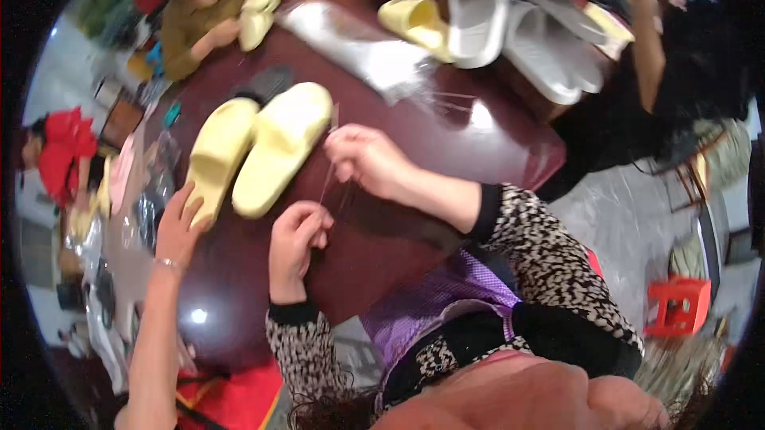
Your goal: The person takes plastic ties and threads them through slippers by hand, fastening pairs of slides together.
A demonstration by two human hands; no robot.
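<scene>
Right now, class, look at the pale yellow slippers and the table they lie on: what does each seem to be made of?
The pale yellow slippers look like moulded foam or soft rubber: thick, one-piece, matte, with rounded edges. The table appears to be dark reddish-brown wood or veneer with a glossy lacquer: bright lamp reflections sit on it. The look leaves either one open.

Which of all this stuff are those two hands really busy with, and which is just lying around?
In use: left hand and right hand pinching a thin clear strip; pair of yellow slippers beside them.

Lying about: grey slippers, more yellow slippers, silvery bag, red stool.
</scene>
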